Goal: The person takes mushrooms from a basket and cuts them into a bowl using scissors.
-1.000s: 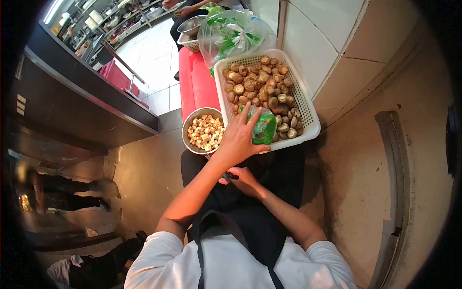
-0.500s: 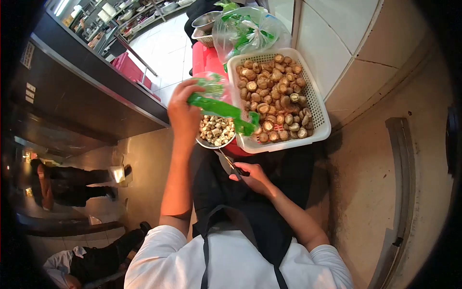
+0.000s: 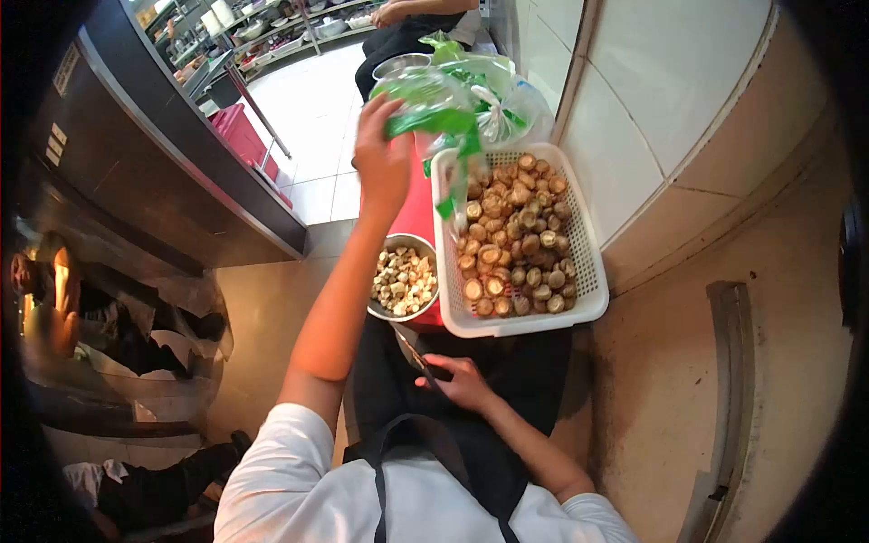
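My left hand is raised and closed on a clear plastic bag with green print, which is blurred by motion and hangs over the left edge of a white plastic basket. Brown shiitake mushrooms fill much of that basket. Low over my lap, my right hand grips scissors with dark handles, their blades pointing up toward a metal bowl. Pale cut mushroom stems lie in the bowl, just left of the basket.
Bowl and basket stand on a red surface. Behind them is a knotted plastic bag near another metal bowl. A tiled wall runs along the right. One person sits ahead; others are at the left.
My left hand has lifted the plastic bag farther up and away from me, off the bowl, so the stems show more fully. My right hand still holds the scissors low. The camera view has shifted.
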Tool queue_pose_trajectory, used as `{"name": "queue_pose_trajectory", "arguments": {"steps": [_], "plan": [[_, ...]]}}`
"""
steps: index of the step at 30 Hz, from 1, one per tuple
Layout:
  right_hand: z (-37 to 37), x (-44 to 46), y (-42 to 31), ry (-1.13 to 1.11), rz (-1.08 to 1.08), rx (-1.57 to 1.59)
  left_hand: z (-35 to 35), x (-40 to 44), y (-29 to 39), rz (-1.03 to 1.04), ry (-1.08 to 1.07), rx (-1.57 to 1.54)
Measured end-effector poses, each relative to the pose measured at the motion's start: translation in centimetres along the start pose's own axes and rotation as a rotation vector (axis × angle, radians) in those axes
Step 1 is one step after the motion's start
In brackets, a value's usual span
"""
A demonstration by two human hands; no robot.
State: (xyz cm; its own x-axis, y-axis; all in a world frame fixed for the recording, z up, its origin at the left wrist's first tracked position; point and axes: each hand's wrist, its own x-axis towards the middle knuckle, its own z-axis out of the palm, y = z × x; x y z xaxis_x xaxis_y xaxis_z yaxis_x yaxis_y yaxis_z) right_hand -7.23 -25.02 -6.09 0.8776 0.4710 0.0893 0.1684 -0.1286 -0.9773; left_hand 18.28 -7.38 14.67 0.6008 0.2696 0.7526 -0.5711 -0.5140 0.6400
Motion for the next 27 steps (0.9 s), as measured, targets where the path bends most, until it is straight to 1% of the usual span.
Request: {"name": "queue_pose_trajectory", "arguments": {"steps": [1, 2, 5, 6, 7, 8, 9, 10, 11, 12, 14, 16, 17, 18, 20, 21, 23, 24, 25, 26, 27], "plan": [[-0.2, -0.3, 0.0, 0.036, -0.035, -0.015, 2.5, 0.9, -1.0, 0.073, -0.063, 0.13], [-0.9, -0.4, -1.0, 0.021, -0.105, -0.051, 4.8, 1.6, -2.4, 0.144, -0.155, 0.206], [-4.0, -1.0, -6.3, 0.094, -0.211, -0.094, 11.2, 1.3, -7.2, -0.036, -0.444, 0.241], [-5.0, -1.0, -7.8, 0.142, -0.089, 0.0, 12.3, 1.1, -8.7, -0.054, -0.506, 0.221], [-6.0, -0.5, -9.7, 0.247, 0.068, 0.16, 13.2, 0.6, -10.1, -0.07, -0.569, 0.2], [-7.6, 0.6, -9.6, 0.37, -0.006, 0.125, 14.0, 0.1, -11.4, -0.088, -0.635, 0.181], [-9.2, 2.9, -10.5, 0.556, -0.058, 0.091, 14.8, -0.6, -12.7, -0.071, -0.689, 0.208], [-11.1, 5.5, -11.2, 0.653, -0.098, 0.104, 15.3, -1.3, -13.9, -0.056, -0.742, 0.235], [-12.9, 9.2, -12.7, 0.729, -0.188, 0.131, 15.5, -1.8, -14.5, -0.045, -0.793, 0.264], [-15.0, 12.2, -11.4, 0.752, -0.229, 0.009, 15.7, -2.1, -14.4, -0.026, -0.819, 0.291], [-18.7, 19.1, -11.4, 0.838, -0.168, -0.508, 15.6, -2.3, -14.4, 0.012, -0.867, 0.356], [-20.5, 26.1, -11.3, 0.987, -0.046, -0.864, 15.3, -2.4, -15.3, 0.099, -0.895, 0.287], [-21.7, 28.9, -9.9, 0.997, -0.08, -0.946, 15.1, -2.4, -15.6, 0.142, -0.91, 0.255], [-23.1, 31.5, -8.5, 1.005, -0.119, -1.027, 15.0, -2.0, -15.6, 0.113, -0.929, 0.248], [-25.1, 35.5, -6.7, 0.952, -0.061, -0.937, 14.7, -1.4, -15.6, 0.046, -0.977, 0.23], [-25.6, 37.2, -6.5, 0.928, -0.023, -0.892, 14.3, -0.8, -16.1, -0.001, -0.959, 0.227], [-26.6, 40.4, -8.5, 0.897, -0.166, -0.715, 14.2, 0.2, -17.1, -0.095, -0.925, 0.209], [-27.1, 41.3, -9.9, 0.881, -0.225, -0.63, 14.2, 0.2, -18.5, 0.067, -0.822, 0.281], [-27.0, 41.5, -12.8, 0.804, -0.261, -0.538, 13.8, 1.0, -17.8, -0.067, -0.822, 0.21], [-28.2, 44.3, -12.3, 0.743, -0.335, -0.304, 13.0, 2.5, -16.0, -0.201, -0.822, 0.139], [-27.7, 44.4, -14.7, 0.556, -0.376, 0.004, 12.6, 3.5, -15.4, -0.337, -0.819, 0.07]]}}
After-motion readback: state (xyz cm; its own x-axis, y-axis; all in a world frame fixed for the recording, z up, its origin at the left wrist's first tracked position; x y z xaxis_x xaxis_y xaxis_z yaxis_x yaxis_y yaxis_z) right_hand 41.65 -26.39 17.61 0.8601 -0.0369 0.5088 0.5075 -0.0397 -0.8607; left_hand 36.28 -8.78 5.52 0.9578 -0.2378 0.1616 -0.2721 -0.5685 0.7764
